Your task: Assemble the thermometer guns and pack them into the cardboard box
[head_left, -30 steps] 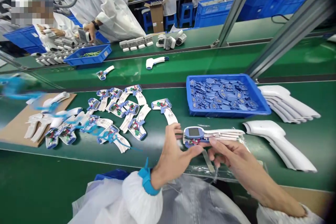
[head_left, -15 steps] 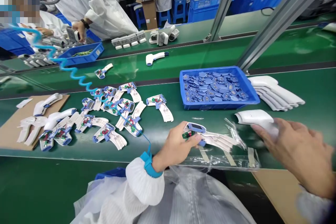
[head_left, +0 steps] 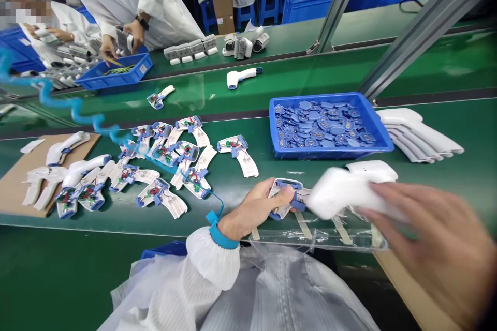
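Note:
My left hand grips a thermometer half-shell with a blue display frame and exposed wiring, at the near edge of the green table. My right hand, blurred by motion, holds a white thermometer cover and carries it just right of that half-shell. A blue wrist strap with a coiled blue cord sits on my left wrist. A clear plastic sheet lies under both hands.
Several open half-shells lie left of my hands, some on cardboard. A blue tray of blue parts stands behind, with stacked white covers to its right. Co-workers in white coats stand across the conveyor near another blue bin.
My right hand let go of the half-shell, reached right to a white cover on the table, picked it up and brought it left toward the half-shell in my left hand.

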`<state>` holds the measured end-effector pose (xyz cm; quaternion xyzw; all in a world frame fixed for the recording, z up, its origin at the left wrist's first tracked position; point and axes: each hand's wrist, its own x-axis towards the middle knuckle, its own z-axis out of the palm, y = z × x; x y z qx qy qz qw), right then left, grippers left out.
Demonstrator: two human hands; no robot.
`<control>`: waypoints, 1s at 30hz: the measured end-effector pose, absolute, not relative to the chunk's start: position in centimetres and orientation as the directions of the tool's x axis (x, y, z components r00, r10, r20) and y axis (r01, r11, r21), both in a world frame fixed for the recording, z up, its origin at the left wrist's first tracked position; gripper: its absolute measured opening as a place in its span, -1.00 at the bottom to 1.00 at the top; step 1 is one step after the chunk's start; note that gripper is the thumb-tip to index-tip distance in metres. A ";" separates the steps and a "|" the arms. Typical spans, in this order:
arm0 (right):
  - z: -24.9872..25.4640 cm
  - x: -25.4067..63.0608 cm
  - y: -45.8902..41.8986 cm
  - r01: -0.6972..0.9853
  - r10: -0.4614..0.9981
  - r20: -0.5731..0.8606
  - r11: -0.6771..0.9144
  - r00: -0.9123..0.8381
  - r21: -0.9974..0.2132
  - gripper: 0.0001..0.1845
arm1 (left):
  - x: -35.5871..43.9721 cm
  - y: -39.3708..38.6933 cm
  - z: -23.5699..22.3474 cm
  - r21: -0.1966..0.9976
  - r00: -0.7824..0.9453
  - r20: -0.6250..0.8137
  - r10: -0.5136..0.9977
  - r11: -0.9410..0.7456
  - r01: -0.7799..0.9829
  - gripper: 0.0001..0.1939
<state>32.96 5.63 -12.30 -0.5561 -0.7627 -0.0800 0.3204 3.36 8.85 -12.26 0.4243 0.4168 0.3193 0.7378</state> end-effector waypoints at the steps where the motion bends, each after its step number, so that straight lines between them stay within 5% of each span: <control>1: -11.6 30.8 5.3 0.865 0.759 0.575 0.474 -0.307 -0.164 -0.48 | 3.4 8.8 -12.4 0.899 0.458 -0.328 0.826 0.422 -0.116 -0.42; 4: -10.9 26.1 5.2 0.797 0.672 0.548 0.604 -0.499 -0.014 -0.54 | 3.5 8.7 -12.8 0.919 0.445 -0.310 0.840 0.385 -0.087 -0.38; 6: -11.3 25.0 5.4 0.806 0.707 0.517 0.589 -0.482 -0.054 -0.62 | 3.5 8.4 -12.9 0.942 0.408 -0.294 0.864 0.334 -0.030 -0.44; 11: -11.3 25.0 6.5 0.678 0.940 0.055 0.281 -0.335 -0.679 -0.48 | 3.2 8.0 -12.3 0.969 0.385 -0.183 0.905 0.099 0.228 -0.59; 15: -10.2 21.6 8.0 0.494 0.980 -0.009 0.093 -0.200 -0.864 -0.50 | 2.7 7.9 -11.7 0.947 0.296 -0.188 0.937 0.093 0.307 -0.47; 19: -10.3 16.6 9.2 0.643 0.980 0.173 0.197 -0.101 -0.740 -0.42 | 2.7 7.9 -11.5 0.874 0.400 -0.140 0.906 -0.077 0.479 -0.74; 23: -10.1 14.6 9.6 0.761 0.888 0.453 0.347 -0.078 -0.549 -0.40 | 2.6 8.1 -11.2 0.695 0.458 -0.039 0.888 -0.305 0.651 -0.73; 27: -9.0 14.7 9.7 0.756 0.857 0.515 0.352 -0.022 -0.553 -0.41 | 2.0 8.1 -10.6 0.799 0.444 -0.038 0.895 -0.239 0.552 -0.70; 30: -8.6 14.3 9.9 0.778 0.855 0.515 0.369 -0.069 -0.509 -0.42 | 1.8 7.9 -10.5 0.750 0.463 -0.079 0.883 -0.254 0.611 -0.66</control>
